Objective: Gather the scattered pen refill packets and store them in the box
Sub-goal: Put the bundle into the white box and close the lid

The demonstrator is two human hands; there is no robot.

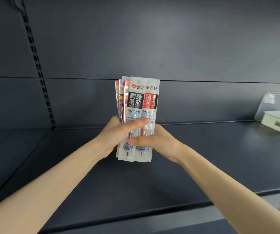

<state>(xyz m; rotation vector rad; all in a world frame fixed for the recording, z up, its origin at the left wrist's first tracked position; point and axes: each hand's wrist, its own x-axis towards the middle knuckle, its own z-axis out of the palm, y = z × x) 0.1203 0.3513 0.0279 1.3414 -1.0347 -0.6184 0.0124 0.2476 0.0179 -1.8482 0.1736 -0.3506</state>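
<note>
Box (278, 123) is seen far right of the packet stack, on the dark shelf (203, 166), cut off by the frame edge; a clear lid or cover stands tilted behind it, and contents cannot be made out. Refill packets (138, 105) are held upright as one fanned stack above the shelf, gripped low down by both hands: left hand (117, 134) wrapped from the left, thumb across the front; right hand (161, 142) closed from the right, thumb across the front. Rear packets are mostly hidden, count unclear

Dim, even light; wide-angle bowing at edges; soft glare on clear lid (277, 102).
</note>
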